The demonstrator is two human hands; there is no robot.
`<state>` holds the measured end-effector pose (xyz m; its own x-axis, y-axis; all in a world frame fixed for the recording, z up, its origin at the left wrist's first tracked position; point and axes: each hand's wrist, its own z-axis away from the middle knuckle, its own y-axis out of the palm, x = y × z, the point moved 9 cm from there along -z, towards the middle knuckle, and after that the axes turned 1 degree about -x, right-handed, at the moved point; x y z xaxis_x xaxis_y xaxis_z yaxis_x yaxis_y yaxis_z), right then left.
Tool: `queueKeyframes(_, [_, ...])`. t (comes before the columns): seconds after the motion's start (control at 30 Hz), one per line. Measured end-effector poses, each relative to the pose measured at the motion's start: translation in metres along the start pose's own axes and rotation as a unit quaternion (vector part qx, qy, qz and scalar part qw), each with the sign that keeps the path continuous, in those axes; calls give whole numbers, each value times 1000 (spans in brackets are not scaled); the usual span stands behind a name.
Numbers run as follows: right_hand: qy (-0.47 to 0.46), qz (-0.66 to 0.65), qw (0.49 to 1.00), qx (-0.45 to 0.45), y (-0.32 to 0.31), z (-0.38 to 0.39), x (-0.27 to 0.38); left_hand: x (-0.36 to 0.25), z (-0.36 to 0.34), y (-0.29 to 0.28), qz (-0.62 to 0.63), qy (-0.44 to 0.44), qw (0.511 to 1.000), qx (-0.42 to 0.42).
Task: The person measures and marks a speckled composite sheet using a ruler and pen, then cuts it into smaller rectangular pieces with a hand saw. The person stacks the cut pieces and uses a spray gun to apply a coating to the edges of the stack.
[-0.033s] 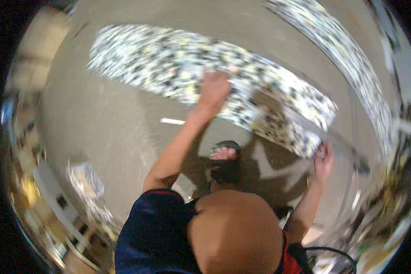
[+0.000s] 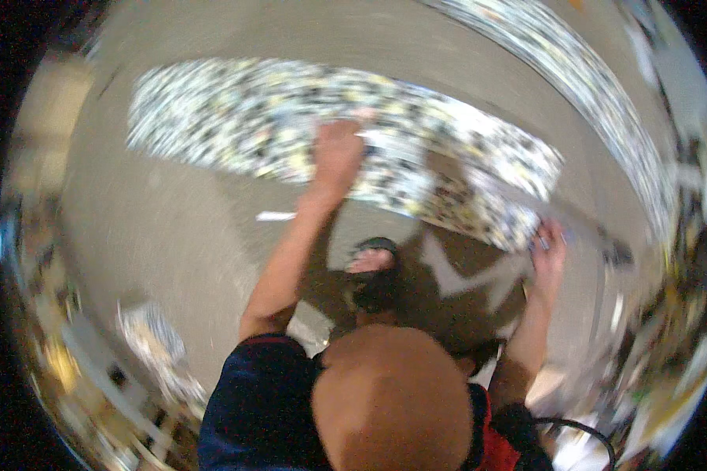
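Observation:
A long speckled black, white and yellowish foam-like strip (image 2: 236, 110) lies crosswise on the grey floor. My left hand (image 2: 336, 157) rests on its middle, fingers curled round something hidden, with a small dark piece beside the knuckles. At the strip's lower right corner, my right hand (image 2: 550, 247) has curled fingers at a small bluish thing too blurred to name. A narrow white piece (image 2: 275, 216) lies just left of my left forearm, and my sandalled foot (image 2: 371, 259) stands below the strip.
A second speckled strip (image 2: 597, 94) curves along the upper right. A pale bundle (image 2: 151, 337) lies at lower left. Blurred clutter (image 2: 78, 369) lines both sides, and a black loop (image 2: 589, 432) shows at lower right. A long shadow crosses the right part of the strip.
The whole view has shifted a little: the strip, both hands and my foot appear slightly farther left, and my right hand somewhat higher. Both hands stay at the same places on the strip.

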<state>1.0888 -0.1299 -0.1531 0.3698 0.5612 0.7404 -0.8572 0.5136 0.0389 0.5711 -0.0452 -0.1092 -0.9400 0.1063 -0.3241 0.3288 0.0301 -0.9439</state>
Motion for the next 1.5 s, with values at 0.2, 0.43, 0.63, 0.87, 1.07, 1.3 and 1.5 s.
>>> queueKeyframes(0.2, [-97, 34, 990, -98, -21, -23, 65, -39, -36, -20, 105, 101, 983, -112])
queueKeyframes(0.43, [-241, 183, 953, -1, 2, -3, 156, -74, -44, -24, 87, 87, 989, -85])
queueKeyframes(0.63, [-242, 112, 945, 188, 44, -42, 161, -86, -42, -24, 51, 111, 988, -98])
queueKeyframes(0.87, [-268, 190, 922, 204, 36, -64, 156, -95, -47, -16, 31, 81, 994, -71])
queueKeyframes(1.07, [-297, 172, 919, 192, 35, -74, 157, -95, -50, -20, 13, 102, 991, -88])
queueKeyframes(1.3, [-276, 157, 929, 189, 37, -77, 156, -89, -53, -14, 38, 98, 991, -78])
queueKeyframes(1.5, [-273, 165, 926, 200, 40, -79, 154, -86, -52, -13, 33, 111, 989, -90])
